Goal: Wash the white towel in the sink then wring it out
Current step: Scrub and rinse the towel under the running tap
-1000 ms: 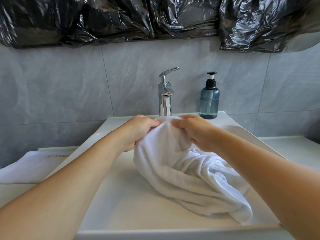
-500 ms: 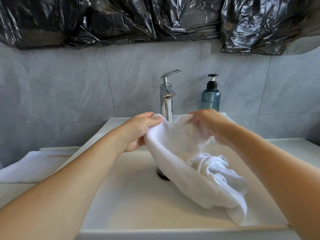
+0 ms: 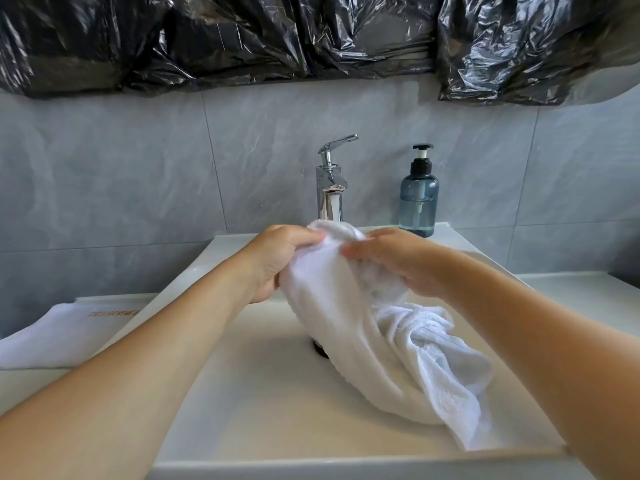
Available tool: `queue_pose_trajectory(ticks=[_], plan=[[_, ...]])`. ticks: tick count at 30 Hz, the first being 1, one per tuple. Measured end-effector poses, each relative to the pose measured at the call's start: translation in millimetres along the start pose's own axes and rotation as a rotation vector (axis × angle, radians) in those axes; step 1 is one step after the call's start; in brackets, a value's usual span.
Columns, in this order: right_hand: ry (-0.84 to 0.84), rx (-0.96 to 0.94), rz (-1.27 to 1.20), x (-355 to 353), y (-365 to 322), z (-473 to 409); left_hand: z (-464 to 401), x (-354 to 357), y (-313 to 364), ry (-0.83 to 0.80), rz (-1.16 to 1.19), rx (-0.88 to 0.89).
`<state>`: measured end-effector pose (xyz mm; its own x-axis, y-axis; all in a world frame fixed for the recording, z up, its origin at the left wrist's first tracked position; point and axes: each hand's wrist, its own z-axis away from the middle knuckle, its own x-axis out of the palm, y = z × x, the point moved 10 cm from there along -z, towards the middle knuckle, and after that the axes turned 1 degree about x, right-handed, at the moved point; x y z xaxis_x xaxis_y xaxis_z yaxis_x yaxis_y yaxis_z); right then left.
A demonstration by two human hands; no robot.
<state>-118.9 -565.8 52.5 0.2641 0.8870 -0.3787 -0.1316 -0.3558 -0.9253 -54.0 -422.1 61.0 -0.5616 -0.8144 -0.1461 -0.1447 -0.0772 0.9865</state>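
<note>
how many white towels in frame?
2. One towel is bunched over the sink, gripped by the left hand and right hand. A folded towel lies on the counter, left of the sink.

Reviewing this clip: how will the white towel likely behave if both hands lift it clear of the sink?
The white towel is probably floppy: it drapes from the left hand and right hand into the sink. It probably sags heavily if soaked, though wetness isn't visible.
</note>
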Motion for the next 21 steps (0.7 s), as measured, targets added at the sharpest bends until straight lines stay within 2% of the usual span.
queue_pose_trajectory(ticks=[4,7,11,12,15,16,18,21], plan=[[0.188,0.079,-0.369,-20,5,-3,7,18,-23,-0.193,-0.138,-0.183],[0.325,0.087,-0.513,-38,9,-5,6,28,-13,-0.307,-0.080,-0.076],[0.376,0.056,-0.618,-54,9,-8,10,42,-3,-0.401,0.071,-0.014],[0.403,0.053,-0.630,-60,10,-8,8,40,-5,-0.364,0.001,-0.018],[0.466,0.079,-0.692,-75,17,-5,-2,22,-10,-0.113,-0.469,-0.007],[0.474,0.085,-0.693,-78,18,-5,-6,17,-10,-0.041,-0.551,0.002],[0.455,0.073,-0.640,-78,15,-5,-10,10,-7,0.069,-0.534,0.030],[0.330,0.043,-0.357,-58,3,-5,-8,-2,0,0.174,-0.264,0.064]])
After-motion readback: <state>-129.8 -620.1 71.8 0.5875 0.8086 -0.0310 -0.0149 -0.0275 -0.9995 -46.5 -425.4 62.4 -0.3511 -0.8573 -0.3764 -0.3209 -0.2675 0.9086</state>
